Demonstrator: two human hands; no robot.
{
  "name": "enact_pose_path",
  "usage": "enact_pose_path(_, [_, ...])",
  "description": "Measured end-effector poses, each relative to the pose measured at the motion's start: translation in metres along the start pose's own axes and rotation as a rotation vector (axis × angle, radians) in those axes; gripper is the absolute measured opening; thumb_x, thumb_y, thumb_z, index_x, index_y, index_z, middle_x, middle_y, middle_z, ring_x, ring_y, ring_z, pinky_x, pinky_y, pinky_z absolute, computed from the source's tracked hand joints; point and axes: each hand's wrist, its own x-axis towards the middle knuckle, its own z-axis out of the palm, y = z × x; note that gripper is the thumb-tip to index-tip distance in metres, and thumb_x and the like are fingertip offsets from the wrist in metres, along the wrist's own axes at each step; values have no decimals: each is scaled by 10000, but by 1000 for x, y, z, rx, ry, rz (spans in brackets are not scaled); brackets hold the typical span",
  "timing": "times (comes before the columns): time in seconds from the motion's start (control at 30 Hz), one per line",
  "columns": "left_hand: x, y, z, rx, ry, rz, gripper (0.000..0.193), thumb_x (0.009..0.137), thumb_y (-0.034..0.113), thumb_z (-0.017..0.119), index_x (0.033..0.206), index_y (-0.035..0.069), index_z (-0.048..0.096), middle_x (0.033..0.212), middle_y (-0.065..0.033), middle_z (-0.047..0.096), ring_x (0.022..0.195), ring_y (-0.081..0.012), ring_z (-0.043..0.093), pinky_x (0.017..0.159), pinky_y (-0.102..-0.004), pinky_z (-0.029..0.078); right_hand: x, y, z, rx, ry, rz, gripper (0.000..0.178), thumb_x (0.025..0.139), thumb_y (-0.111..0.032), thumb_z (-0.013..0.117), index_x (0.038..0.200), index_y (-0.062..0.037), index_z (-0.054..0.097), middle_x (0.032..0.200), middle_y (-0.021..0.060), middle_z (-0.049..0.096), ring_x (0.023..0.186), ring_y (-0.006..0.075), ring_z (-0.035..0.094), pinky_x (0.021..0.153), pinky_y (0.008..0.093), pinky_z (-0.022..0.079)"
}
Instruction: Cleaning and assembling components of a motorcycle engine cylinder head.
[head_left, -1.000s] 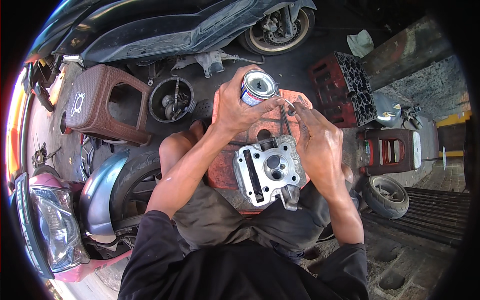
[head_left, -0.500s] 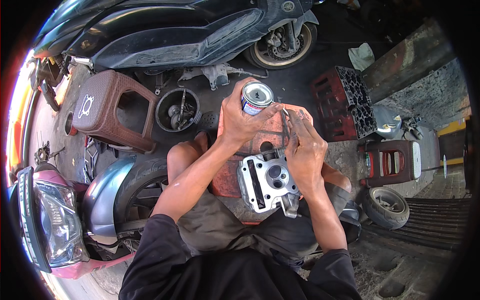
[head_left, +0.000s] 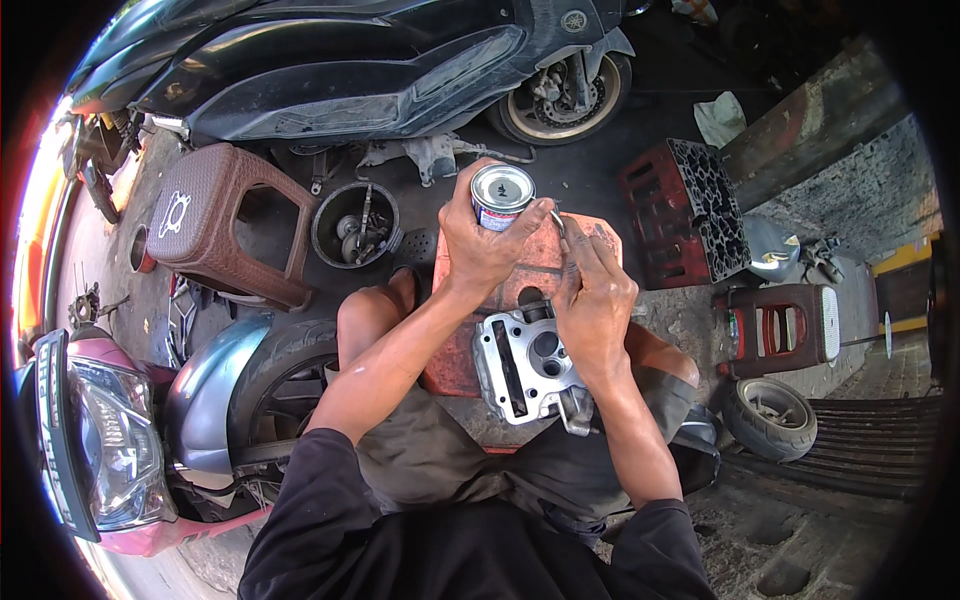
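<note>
My left hand is wrapped round a small round tin, its lid facing up and a dark mark on it. Between the fingers of my right hand is a thin metal tool, mostly hidden, so its exact kind does not show. The tool's upper end is close to my left thumb, beside the tin. Below my right hand, a silver engine cylinder head rests at the near end of the worn orange-red stool. My right hand covers part of its right side.
A dark scooter stands across the far side. To the left are a brown plastic stool, a bucket of metal parts and a pink scooter. A red crate, another stool and a small wheel lie right.
My right hand has moved left with the thin tool, bringing it nearer the tin and covering more of the cylinder head. The tin has shifted slightly left in my left hand.
</note>
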Motion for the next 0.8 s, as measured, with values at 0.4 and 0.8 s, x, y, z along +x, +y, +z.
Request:
enact_pose_path(0.4, [15,-2,-16,60,-343,-60,554,680,255,894,1067,-16,604,799,-93,714,755,-134,694,711,-292,552,33,0,-57,-289,-179,-172,412,714,-16,638,1121,-62,681,849,69,607,656,280,630,571,395,517])
enact_pose_path(0.8, [5,-1,-10,-90,-261,-122,586,715,239,880,1126,-28,560,850,-74,698,786,-115,665,728,-270,544,14,-2,-33,-154,-107,-130,490,676,27,665,1162,-38,659,842,94,585,725,289,629,628,414,516])
